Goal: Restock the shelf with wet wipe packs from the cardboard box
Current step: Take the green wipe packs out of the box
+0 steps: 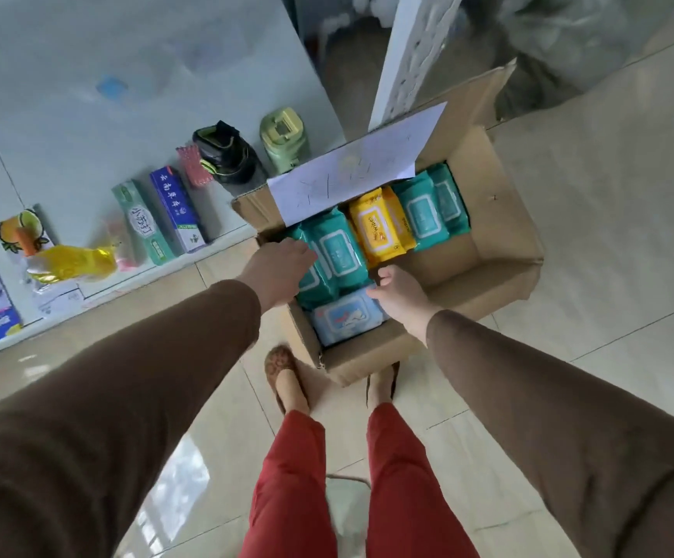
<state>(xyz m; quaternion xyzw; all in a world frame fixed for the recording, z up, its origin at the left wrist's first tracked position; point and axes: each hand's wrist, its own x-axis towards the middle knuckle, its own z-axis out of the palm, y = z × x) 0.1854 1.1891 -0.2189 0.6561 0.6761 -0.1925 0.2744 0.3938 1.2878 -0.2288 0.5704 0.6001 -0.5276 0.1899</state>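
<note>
Cardboard box on floor by shelf. Your left hand rests relaxed on teal pack at box's near-left corner; right hand, loose, touches pale blue pack. Clamp teal pack from both sides, lift straight.

One head-worn, wide-angle view looks steeply down from standing height. The box on the floor sits near centre, with both arms reaching in from the bottom edge. The shelf runs along the left, tilted by the lens. There is no second view.
</note>
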